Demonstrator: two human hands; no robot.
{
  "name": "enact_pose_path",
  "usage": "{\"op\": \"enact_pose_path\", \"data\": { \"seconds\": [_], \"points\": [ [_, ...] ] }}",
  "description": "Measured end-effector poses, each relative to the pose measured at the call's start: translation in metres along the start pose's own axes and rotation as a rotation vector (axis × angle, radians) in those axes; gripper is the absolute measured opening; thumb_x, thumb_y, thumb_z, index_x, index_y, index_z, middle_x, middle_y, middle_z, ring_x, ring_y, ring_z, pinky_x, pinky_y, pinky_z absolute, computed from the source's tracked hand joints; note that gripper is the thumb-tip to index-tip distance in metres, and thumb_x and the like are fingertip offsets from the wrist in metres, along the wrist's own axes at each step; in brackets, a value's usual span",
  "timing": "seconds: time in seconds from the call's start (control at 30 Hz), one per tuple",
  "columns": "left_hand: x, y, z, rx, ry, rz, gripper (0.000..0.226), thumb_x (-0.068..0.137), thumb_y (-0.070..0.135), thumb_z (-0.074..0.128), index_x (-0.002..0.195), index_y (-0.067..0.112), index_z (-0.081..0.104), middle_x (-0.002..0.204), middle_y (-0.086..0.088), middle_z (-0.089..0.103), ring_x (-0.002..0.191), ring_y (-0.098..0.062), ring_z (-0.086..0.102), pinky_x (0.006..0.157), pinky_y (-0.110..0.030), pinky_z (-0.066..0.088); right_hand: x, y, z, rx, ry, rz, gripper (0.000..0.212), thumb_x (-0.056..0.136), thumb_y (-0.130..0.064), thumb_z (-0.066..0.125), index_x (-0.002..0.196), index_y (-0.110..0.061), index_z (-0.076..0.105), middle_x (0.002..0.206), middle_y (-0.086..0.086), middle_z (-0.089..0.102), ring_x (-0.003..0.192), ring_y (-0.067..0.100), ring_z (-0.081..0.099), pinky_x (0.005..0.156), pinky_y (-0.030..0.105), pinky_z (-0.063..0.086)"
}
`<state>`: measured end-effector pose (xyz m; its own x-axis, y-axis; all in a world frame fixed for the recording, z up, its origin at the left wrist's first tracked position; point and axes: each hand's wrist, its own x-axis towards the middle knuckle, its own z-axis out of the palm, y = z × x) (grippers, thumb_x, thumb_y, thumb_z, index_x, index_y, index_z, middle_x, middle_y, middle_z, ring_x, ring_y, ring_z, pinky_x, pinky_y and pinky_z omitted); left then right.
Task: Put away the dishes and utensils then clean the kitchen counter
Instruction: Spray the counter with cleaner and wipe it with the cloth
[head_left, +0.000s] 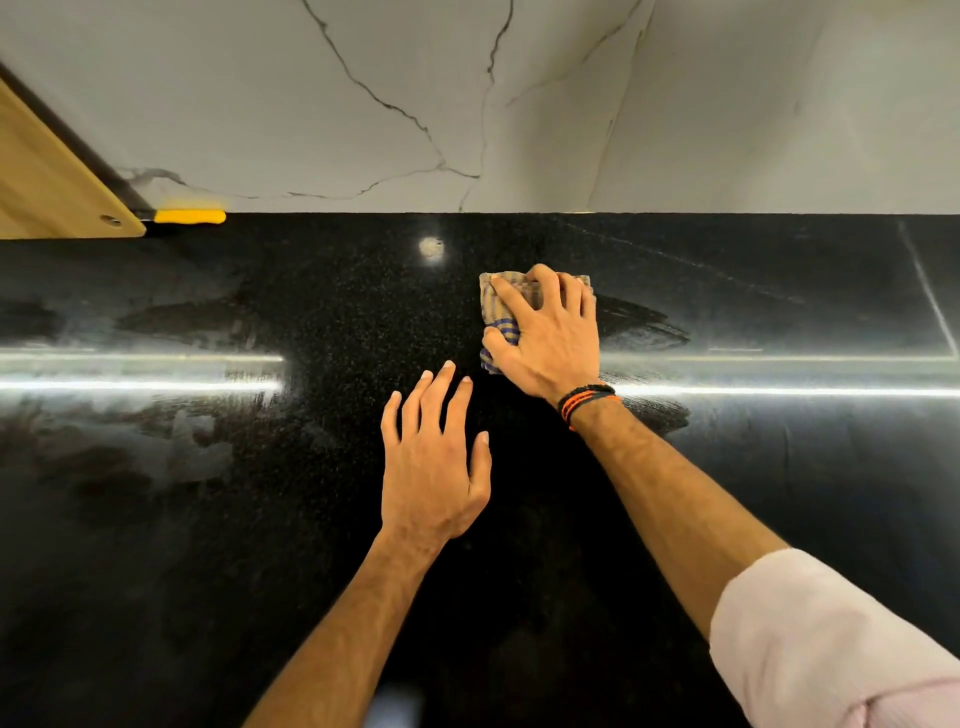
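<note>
A white veined marble wall (363, 78) rises behind, with a wooden board (47, 182) at left.

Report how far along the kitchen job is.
Done: no dishes or utensils show on the counter. In hand: the right hand presses a cloth on it; the left hand is free. Left: smeary patches on the left side.
</note>
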<state>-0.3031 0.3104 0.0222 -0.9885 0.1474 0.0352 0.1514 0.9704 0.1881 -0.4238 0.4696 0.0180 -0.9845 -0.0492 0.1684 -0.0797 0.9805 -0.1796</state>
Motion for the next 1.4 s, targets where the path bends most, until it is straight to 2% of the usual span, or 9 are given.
{"op": "enact_pose_path", "data": {
  "seconds": [0.27, 0.5, 0.63, 0.8, 0.97, 1.2, 1.4],
  "points": [
    [0.001, 0.000, 0.000, -0.024, -0.017, -0.006, 0.061, 0.093, 0.043, 0.041, 0.148, 0.017, 0.039, 0.161, -0.001, 0.024, 0.148, -0.022, 0.022, 0.118, -0.051, 0.019, 0.026, 0.076, -0.009, -0.033, 0.049, 0.126, 0.057, 0.082, -0.058, 0.042, 0.135, -0.040, 0.053, 0.138, 0.004, 0.043, 0.124, 0.031, 0.040, 0.112, 0.048, 0.027],
    [0.000, 0.001, -0.001, -0.009, -0.030, -0.002, 0.061, 0.094, 0.043, 0.040, 0.149, 0.017, 0.037, 0.161, -0.002, 0.023, 0.148, -0.023, 0.021, 0.118, -0.051, 0.018, 0.032, 0.065, -0.006, -0.048, 0.023, 0.134, 0.057, 0.085, -0.058, 0.039, 0.138, -0.039, 0.050, 0.141, 0.006, 0.039, 0.127, 0.033, 0.035, 0.113, 0.051, 0.023],
    [0.001, 0.001, -0.002, -0.011, -0.027, -0.006, 0.062, 0.093, 0.043, 0.042, 0.149, 0.017, 0.038, 0.161, -0.003, 0.024, 0.148, -0.023, 0.022, 0.118, -0.052, 0.019, 0.051, 0.022, 0.005, -0.058, -0.001, 0.086, 0.060, 0.080, -0.061, 0.036, 0.135, -0.040, 0.053, 0.141, 0.006, 0.041, 0.126, 0.034, 0.037, 0.110, 0.051, 0.025],
    [0.001, 0.001, -0.001, -0.017, -0.022, -0.003, 0.061, 0.093, 0.042, 0.043, 0.148, 0.016, 0.039, 0.161, -0.003, 0.025, 0.148, -0.023, 0.023, 0.118, -0.051, 0.019, 0.077, -0.014, 0.016, -0.058, -0.059, 0.047, 0.063, 0.081, -0.064, 0.034, 0.137, -0.041, 0.050, 0.145, 0.006, 0.038, 0.131, 0.034, 0.034, 0.114, 0.051, 0.019],
    [0.000, 0.000, -0.001, -0.013, -0.017, -0.003, 0.061, 0.093, 0.042, 0.043, 0.148, 0.016, 0.040, 0.161, -0.003, 0.025, 0.148, -0.022, 0.023, 0.118, -0.051, 0.020, 0.082, -0.005, 0.016, -0.033, -0.057, 0.019, 0.064, 0.081, -0.064, 0.031, 0.139, -0.043, 0.050, 0.144, 0.005, 0.038, 0.130, 0.033, 0.035, 0.115, 0.050, 0.020],
    [0.000, 0.000, 0.000, -0.022, -0.015, -0.002, 0.061, 0.094, 0.043, 0.042, 0.149, 0.016, 0.039, 0.161, -0.002, 0.025, 0.148, -0.022, 0.022, 0.118, -0.051, 0.020, 0.094, 0.059, 0.007, -0.044, -0.038, 0.026, 0.061, 0.082, -0.061, 0.038, 0.139, -0.045, 0.048, 0.143, 0.007, 0.039, 0.130, 0.033, 0.036, 0.114, 0.048, 0.025],
    [0.000, -0.001, 0.001, -0.024, -0.012, 0.000, 0.061, 0.094, 0.043, 0.041, 0.149, 0.017, 0.038, 0.161, -0.002, 0.024, 0.148, -0.022, 0.022, 0.118, -0.052, 0.020, 0.093, 0.061, 0.005, -0.060, -0.065, 0.003, 0.064, 0.083, -0.063, 0.033, 0.143, -0.044, 0.045, 0.145, 0.007, 0.037, 0.132, 0.033, 0.033, 0.116, 0.048, 0.023]
  ]
}}
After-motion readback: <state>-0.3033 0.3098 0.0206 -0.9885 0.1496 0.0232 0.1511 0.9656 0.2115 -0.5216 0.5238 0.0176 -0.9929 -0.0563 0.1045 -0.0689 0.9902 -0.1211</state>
